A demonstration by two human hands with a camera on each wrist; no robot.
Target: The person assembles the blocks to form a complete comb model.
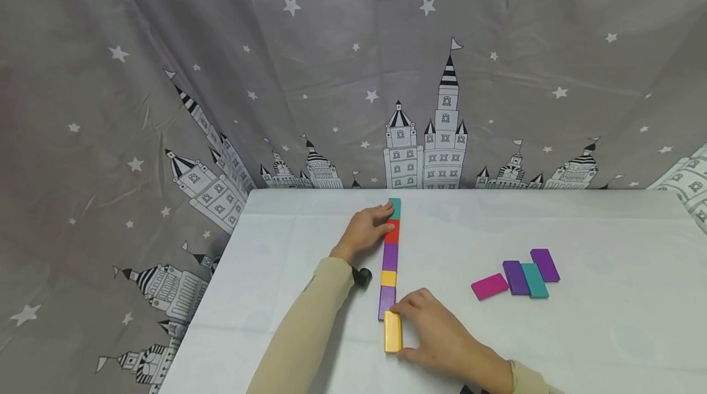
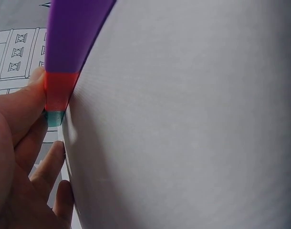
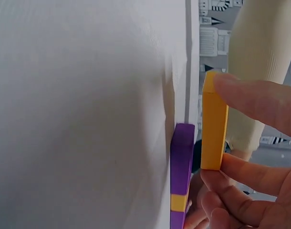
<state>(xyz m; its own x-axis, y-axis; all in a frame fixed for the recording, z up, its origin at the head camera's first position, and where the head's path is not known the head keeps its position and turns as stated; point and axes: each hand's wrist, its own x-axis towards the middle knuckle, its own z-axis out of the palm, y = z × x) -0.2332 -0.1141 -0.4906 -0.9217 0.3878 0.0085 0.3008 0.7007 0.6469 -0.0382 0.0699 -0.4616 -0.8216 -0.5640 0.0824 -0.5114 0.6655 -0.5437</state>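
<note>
In the head view, a straight row of flat blocks lies on the white table (image 1: 309, 225): teal (image 1: 395, 210), red (image 1: 391, 235), purple (image 1: 390, 257), a shorter yellow piece (image 1: 388, 278) and a second purple block (image 1: 387, 300) at the near end. My left hand (image 1: 361, 231) rests at the far end, fingertips against the teal block and thumb at the red one. With thumb and fingers at its two ends, my right hand (image 1: 439, 336) pinches a yellow block (image 3: 214, 129). The right wrist view shows that block raised off the table, close to the near purple block (image 3: 182, 157).
To the right lie loose blocks: a magenta one (image 1: 489, 286), a dark purple one (image 1: 516, 277), a teal one (image 1: 534, 280) and a purple one (image 1: 545, 265). A grey curtain (image 1: 331, 75) printed with castles and stars hangs behind the table.
</note>
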